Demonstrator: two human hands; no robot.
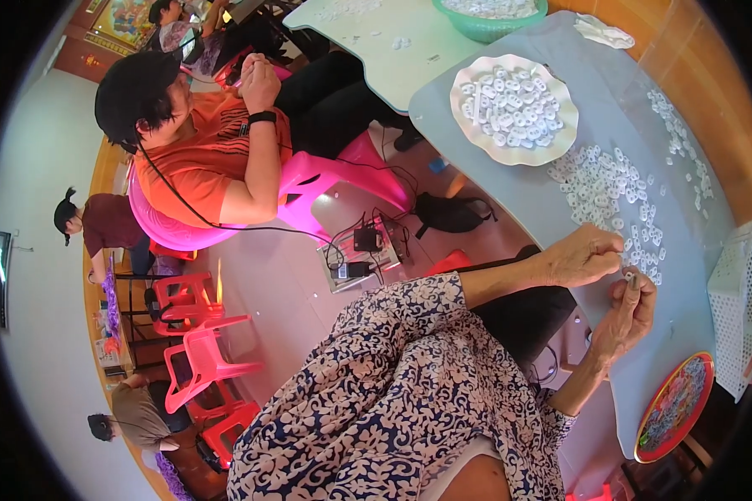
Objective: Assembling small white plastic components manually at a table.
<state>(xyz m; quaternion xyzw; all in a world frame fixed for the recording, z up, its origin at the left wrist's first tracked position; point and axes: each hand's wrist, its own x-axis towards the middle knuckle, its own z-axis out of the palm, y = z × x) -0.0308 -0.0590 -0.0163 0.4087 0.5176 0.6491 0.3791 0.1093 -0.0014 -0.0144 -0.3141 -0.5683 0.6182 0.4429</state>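
Pinching one small white piece [627, 273] between left hand [583, 255] and right hand [627, 316], fingers closed; scattered pieces [606, 188] at twelve o'clock. Next: likely steady fingertip alignment.

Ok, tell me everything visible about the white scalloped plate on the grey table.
The white plate is round with a wavy, scalloped rim, and looks like plastic or glazed ware. It sits flat on the grey table, near the edge, heaped with small white ring-like pieces. More such pieces lie loose right beside it. No hand touches it.
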